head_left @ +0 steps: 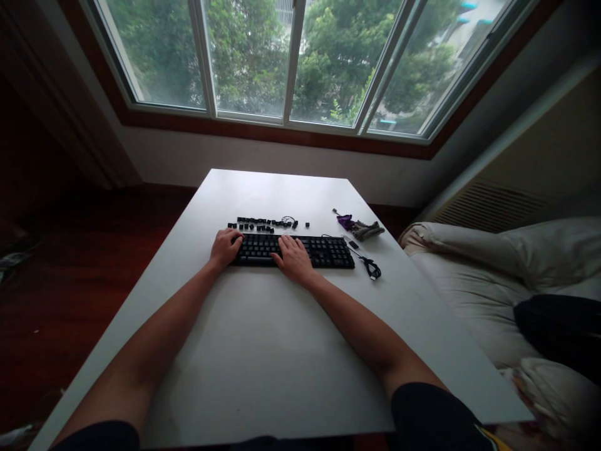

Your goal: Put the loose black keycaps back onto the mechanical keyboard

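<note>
A black keyboard lies on the white table, its long side towards me. My left hand is at its left end, fingers bent around the upper left corner and thumb side against the keys. Flat across the middle keys rests my right hand, its fingers stretched forward and the thumb apart, holding nothing. Several loose black keycaps stand in rows just behind the keyboard. Among them is a thin wire loop, perhaps a keycap puller. A single keycap sits apart to the right.
Right of the keyboard lie a bundled black cable and a small black piece. Behind them are a purple cloth-like item and a crumpled grey cloth. The table borders a pale sofa; windows are ahead.
</note>
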A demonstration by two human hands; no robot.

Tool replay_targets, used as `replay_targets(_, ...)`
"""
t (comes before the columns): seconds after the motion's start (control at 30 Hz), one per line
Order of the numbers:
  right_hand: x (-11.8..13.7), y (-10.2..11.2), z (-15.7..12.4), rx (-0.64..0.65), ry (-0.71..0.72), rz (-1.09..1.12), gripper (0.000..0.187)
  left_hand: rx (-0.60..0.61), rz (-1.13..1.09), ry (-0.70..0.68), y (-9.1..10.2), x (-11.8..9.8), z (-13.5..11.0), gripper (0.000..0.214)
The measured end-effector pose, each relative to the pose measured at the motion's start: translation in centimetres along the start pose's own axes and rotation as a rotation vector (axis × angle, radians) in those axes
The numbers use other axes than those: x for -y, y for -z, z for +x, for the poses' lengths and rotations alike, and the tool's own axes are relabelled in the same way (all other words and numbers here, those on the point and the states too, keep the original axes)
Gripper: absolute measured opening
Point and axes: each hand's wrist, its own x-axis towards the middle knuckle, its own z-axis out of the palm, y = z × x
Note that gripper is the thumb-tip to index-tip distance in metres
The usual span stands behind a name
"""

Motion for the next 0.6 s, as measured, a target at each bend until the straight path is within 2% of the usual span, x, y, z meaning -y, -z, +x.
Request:
replay_targets(0.2, 0.0, 0.5, -0.8, -0.065, -0.013, 0.037, 0.067, 0.007, 0.006, 0.007, 0.0, -0.2, 0.0, 0.024)
replay_targets(0.33, -0.5, 1.4, -0.9, -0.107, -0.05, 0.057, 0.059, 0.014, -0.008, 0.01, 0.2, -0.2, 0.1, 0.025)
replay_targets(0.47, -2.5, 2.3, -0.6, -0.201, -0.14, 0.1, 0.044, 0.026, -0.041, 0.031, 0.8, -0.2, 0.2, 0.023)
replay_targets(0.6, -5.6, 2.4, -0.2, -0.239, -0.262, 0.122, 0.037, 0.024, -0.075, 0.037, 1.3, 0.1, 0.3, 0.023)
